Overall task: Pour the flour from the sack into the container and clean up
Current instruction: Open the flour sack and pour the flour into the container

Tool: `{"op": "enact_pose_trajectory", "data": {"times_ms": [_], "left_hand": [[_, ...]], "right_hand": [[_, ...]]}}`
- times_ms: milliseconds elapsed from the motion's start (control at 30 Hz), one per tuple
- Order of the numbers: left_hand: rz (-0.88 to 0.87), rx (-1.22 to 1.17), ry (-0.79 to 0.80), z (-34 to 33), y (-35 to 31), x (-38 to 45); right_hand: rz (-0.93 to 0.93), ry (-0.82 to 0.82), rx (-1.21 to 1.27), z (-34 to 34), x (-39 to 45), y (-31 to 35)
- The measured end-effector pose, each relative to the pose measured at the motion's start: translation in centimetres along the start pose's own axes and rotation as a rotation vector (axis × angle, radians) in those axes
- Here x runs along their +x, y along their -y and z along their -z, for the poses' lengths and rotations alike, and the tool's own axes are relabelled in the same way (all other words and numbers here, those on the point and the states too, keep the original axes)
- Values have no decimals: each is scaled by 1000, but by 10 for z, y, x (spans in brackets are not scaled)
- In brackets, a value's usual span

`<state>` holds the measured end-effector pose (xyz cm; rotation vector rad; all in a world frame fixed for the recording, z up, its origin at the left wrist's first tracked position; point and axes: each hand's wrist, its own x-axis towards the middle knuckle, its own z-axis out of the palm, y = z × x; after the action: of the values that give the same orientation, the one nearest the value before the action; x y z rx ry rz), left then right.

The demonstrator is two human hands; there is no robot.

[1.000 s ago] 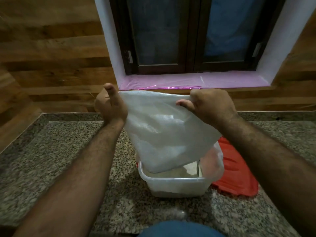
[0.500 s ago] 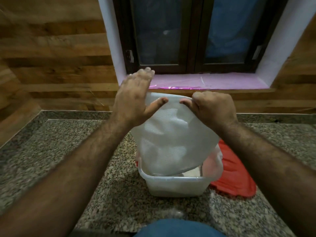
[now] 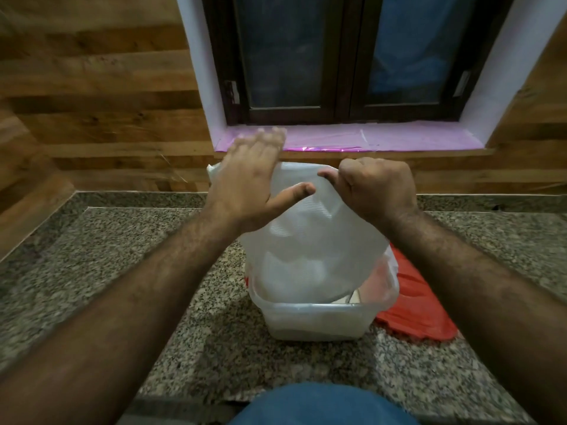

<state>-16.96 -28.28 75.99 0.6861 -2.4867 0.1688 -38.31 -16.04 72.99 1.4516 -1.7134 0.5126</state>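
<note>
Nearest the viewer, a patch of blue cloth (image 3: 322,404) is seen at the lower edge, against the front of the speckled granite counter (image 3: 107,271). On the counter, between the 2 forearms, a translucent container (image 3: 316,322) is stood upright; it appears to be placed there so that whatever falls from above is caught inside its walls. A red lid (image 3: 420,311) is laid flat on the counter just behind and to the right of the container, touching or nearly touching it, presumably set aside so the opening is free. The white sack (image 3: 310,240) is held inverted above the container, its lower, open end hanging inside the rim, so that flour is directed into the container rather than onto the granite; how much flour is left in the sack cannot be told. The upturned end of the sack is pinched by the right hand (image 3: 376,188), fingers curled round its edge, by which the weight is carried. The left hand (image 3: 251,182) is spread flat with fingers straight, blurred, against or just beside the sack's upper left side; the posture suggests patting to loosen clinging flour. Farthest away, a pink-lined window sill (image 3: 399,139) and wood-panelled wall (image 3: 101,96) are seen.
</note>
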Motion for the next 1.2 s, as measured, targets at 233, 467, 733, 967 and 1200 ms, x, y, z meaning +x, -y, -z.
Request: {"op": "enact_pose_trajectory", "data": {"times_ms": [233,467,733,967,1200], "left_hand": [[-1,31,49,-5,-5,-7],[-13,49,41,-12,-4,-13],[-8,94,121,-8,-4,-5],[-45,66,123,-7,-2,1],[-112,125,79,-15,5,14]], "right_hand": [[3,-69,-2,-1,-3,1],[-3,-160,4,1,-6,-1],[2,-212,62,-3,-5,-5],[24,-240,100,0,-4,1],[73,-243,146,6,-2,2]]}}
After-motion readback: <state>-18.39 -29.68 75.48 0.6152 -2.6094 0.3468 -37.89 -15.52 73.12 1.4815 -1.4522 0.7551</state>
